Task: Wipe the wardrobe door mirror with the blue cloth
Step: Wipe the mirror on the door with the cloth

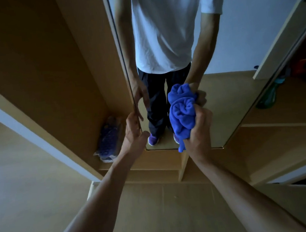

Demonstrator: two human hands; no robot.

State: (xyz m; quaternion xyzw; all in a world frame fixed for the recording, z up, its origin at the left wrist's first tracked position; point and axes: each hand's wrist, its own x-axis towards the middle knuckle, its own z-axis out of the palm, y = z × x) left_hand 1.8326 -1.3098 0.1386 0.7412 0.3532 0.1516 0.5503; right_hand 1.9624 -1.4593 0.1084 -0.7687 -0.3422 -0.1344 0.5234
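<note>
Head view: the wardrobe door mirror (pixel 237 86) fills the middle. Both arms reach forward, nearly straight. The left hand (pixel 135 132) grips the mirror's left edge, fingers curled behind it. The right hand (pixel 198 129) clutches the bunched blue cloth (pixel 181 116) against the lower glass.

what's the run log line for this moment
step: wipe | left hand: holds door edge | right hand: grips bunched blue cloth | cloth: pressed on lower mirror

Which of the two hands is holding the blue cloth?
The right hand: it grips the crumpled blue cloth against the tall mirrored wardrobe door. The left hand has no cloth; it holds that door's edge.
</note>
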